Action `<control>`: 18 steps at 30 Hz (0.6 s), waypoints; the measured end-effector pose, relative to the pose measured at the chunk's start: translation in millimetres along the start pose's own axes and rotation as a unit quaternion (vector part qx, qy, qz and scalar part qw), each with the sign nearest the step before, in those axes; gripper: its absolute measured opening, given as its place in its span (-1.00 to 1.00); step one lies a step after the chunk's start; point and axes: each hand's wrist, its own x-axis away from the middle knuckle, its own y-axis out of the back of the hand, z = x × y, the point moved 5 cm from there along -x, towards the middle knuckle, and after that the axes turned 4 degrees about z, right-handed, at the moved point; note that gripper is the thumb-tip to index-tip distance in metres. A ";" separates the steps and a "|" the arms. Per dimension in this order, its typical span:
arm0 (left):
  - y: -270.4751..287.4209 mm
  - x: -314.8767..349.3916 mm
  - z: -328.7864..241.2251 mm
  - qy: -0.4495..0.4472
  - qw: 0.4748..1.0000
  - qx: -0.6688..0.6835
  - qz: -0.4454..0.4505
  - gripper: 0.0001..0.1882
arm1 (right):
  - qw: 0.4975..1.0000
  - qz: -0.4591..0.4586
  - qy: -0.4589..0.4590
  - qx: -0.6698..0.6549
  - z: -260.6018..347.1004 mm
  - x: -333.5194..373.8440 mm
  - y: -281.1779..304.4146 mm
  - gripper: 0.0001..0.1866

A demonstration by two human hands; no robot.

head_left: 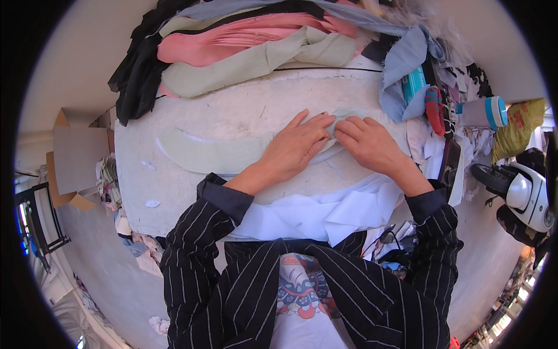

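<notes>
A long, curved strip of pale green cloth (212,152) lies across the middle of the white table, with a white edge showing along its left end. My left hand (295,145) rests palm down on its right part, fingers stretched and spread over it. Close beside it, my right hand (372,142) pinches the right end of the strip between thumb and fingers. The fingertips of both hands almost meet there and partly cover that end. A loose white thread or narrow strip lies just below the hands.
White fabric (325,209) lies bunched along the table's near edge. Pink cloth (232,41), a green cloth piece (232,67) and black cloth (139,81) are piled at the far side. Blue cloth (404,70) hangs at right, near a cup (482,111). A cardboard box (81,151) stands left.
</notes>
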 end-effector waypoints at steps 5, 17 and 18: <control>2.1 -0.2 -4.4 -0.014 0.999 -0.027 0.024 -0.66 | 0.999 0.053 0.002 0.000 -0.4 3.1 -2.4 -0.69; -7.7 4.1 -11.1 -0.062 0.974 -0.204 0.079 -0.48 | 0.995 -0.009 -0.031 0.098 -5.5 27.1 -11.6 -0.53; -7.4 4.0 -11.6 -0.063 0.974 -0.203 0.080 -0.47 | 0.994 -0.007 -0.034 0.099 -5.7 27.3 -11.4 -0.52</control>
